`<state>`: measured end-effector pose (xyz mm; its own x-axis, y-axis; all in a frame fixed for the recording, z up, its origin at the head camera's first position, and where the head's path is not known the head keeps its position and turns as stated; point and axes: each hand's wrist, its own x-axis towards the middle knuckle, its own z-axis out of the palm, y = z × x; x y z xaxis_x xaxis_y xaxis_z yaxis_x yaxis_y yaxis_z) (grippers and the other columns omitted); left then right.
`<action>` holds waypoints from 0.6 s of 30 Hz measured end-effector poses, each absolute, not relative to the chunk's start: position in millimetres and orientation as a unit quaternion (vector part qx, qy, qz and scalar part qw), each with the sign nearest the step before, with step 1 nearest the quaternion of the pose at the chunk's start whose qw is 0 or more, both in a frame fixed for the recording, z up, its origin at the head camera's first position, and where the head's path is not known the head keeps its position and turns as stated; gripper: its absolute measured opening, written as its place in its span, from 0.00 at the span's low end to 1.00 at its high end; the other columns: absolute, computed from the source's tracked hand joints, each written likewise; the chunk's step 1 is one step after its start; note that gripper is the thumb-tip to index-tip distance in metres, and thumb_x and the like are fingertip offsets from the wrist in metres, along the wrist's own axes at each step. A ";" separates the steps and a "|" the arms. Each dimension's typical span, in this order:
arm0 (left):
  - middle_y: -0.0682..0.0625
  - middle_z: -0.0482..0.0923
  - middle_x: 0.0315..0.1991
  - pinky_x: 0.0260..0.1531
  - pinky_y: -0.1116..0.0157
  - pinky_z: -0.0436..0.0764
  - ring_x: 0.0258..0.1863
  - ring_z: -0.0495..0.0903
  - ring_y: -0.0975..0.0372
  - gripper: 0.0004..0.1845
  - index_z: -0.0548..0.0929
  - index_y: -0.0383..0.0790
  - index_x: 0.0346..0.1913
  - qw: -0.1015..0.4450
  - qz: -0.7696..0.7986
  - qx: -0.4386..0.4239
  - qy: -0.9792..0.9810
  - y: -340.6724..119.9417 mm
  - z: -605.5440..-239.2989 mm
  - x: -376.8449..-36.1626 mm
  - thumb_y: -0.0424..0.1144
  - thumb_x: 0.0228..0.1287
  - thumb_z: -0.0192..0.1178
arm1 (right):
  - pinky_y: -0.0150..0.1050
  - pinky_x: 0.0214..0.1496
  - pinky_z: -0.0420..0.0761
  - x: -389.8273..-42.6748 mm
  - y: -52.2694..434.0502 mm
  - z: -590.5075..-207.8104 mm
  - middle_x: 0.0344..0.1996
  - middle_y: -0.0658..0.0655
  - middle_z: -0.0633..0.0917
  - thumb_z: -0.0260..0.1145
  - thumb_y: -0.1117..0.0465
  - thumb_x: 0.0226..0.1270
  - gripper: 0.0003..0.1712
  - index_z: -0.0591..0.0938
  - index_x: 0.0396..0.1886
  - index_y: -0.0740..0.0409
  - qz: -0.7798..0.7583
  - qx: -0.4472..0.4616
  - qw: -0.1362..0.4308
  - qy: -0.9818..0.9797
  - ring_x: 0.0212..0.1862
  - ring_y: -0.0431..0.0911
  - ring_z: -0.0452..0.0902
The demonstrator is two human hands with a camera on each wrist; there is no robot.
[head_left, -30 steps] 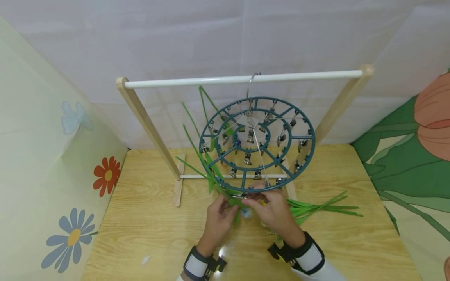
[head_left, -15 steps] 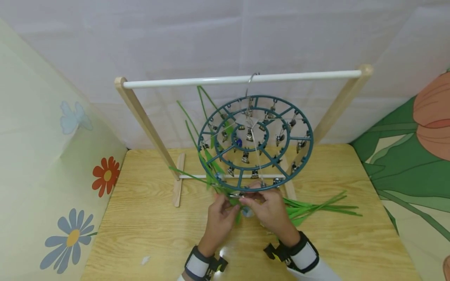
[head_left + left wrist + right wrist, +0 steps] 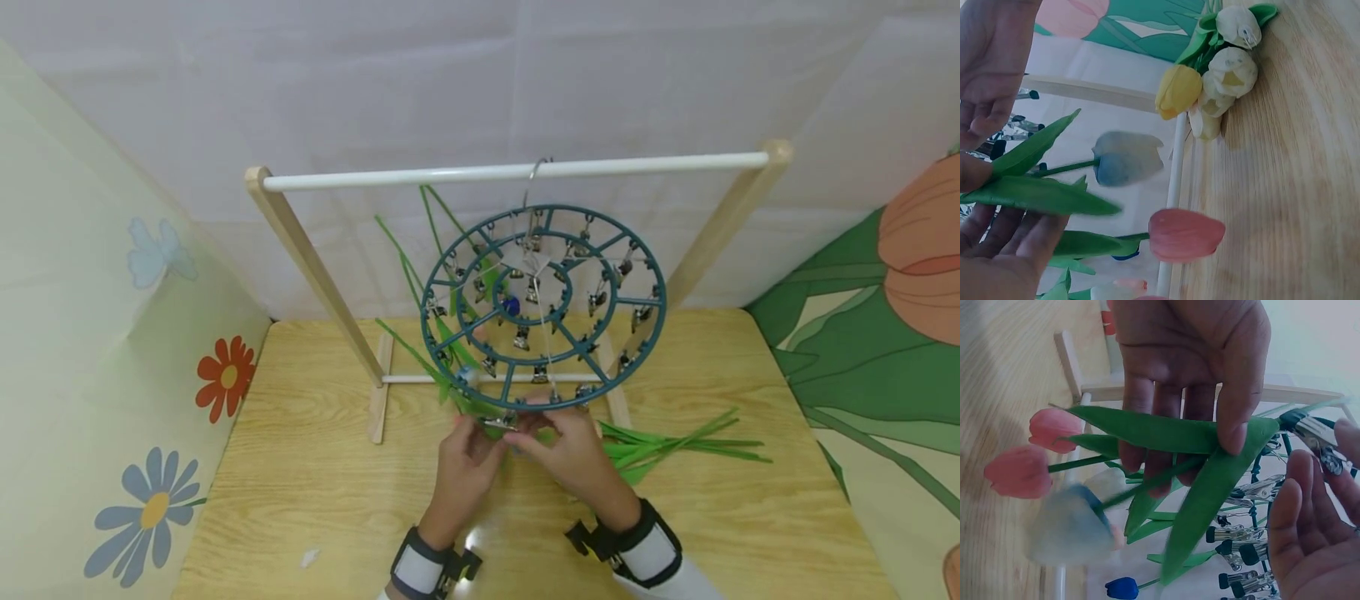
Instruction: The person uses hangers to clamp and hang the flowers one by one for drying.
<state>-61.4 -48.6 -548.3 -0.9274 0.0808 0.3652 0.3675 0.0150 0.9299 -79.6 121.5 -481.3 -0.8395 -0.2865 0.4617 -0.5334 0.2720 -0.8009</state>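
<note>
My left hand (image 3: 465, 467) pinches a pale blue-white tulip (image 3: 1125, 159) by its stem and green leaves, thumb on one side and fingers behind. The blossom hangs down below the hand. My right hand (image 3: 573, 454) holds a metal clip (image 3: 1313, 432) between thumb and fingers; the clip's dark tip meets the leaf base of the tulip. This clip is at the near rim of a round teal clip hanger (image 3: 637, 302). Pink tulips (image 3: 1017, 472) and a dark blue tulip (image 3: 1121, 588) hang from the hanger nearby, heads down.
The hanger hooks over the white bar (image 3: 652, 166) of a wooden-sided stand (image 3: 315, 275). Several more metal clips dangle from its rings. On the wooden table (image 3: 315, 467), to the right, lies a bunch of white and yellow tulips (image 3: 1232, 69) with green stems (image 3: 690, 443).
The hanger has shifted slightly to the left, and the green stems at its left side have swung. Both hands stay together at the near rim, the clip moving slightly left with them.
</note>
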 end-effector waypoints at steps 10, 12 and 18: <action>0.44 0.88 0.43 0.40 0.62 0.91 0.39 0.88 0.61 0.13 0.82 0.39 0.49 0.173 -0.646 -0.116 -0.734 -59.4 -552.9 -63.1 0.25 0.63 0.67 | 0.32 0.38 0.88 -71.1 129.4 -482.3 0.43 0.55 0.90 0.71 0.70 0.64 0.26 0.81 0.62 0.65 0.497 0.332 0.057 -0.800 0.36 0.35 0.82; 0.44 0.88 0.40 0.36 0.64 0.90 0.36 0.87 0.62 0.11 0.82 0.38 0.47 0.180 -0.644 -0.110 -0.736 -60.8 -553.2 -63.7 0.25 0.64 0.66 | 0.32 0.39 0.88 -69.2 132.5 -483.7 0.46 0.56 0.90 0.70 0.70 0.66 0.29 0.78 0.67 0.65 0.500 0.338 0.039 -0.796 0.37 0.36 0.83; 0.41 0.88 0.41 0.36 0.63 0.91 0.35 0.88 0.58 0.12 0.83 0.35 0.50 0.190 -0.649 -0.101 -0.730 -65.9 -553.4 -66.2 0.24 0.65 0.66 | 0.33 0.41 0.89 -63.0 149.6 -494.6 0.46 0.57 0.90 0.68 0.73 0.68 0.28 0.78 0.67 0.64 0.503 0.340 0.018 -0.794 0.39 0.39 0.84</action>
<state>-66.2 -65.9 -553.4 -0.9071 -0.0991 0.4092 0.3949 0.1370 0.9085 -63.0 149.6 -494.6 -0.7676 -0.5228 0.3707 -0.5582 0.2613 -0.7875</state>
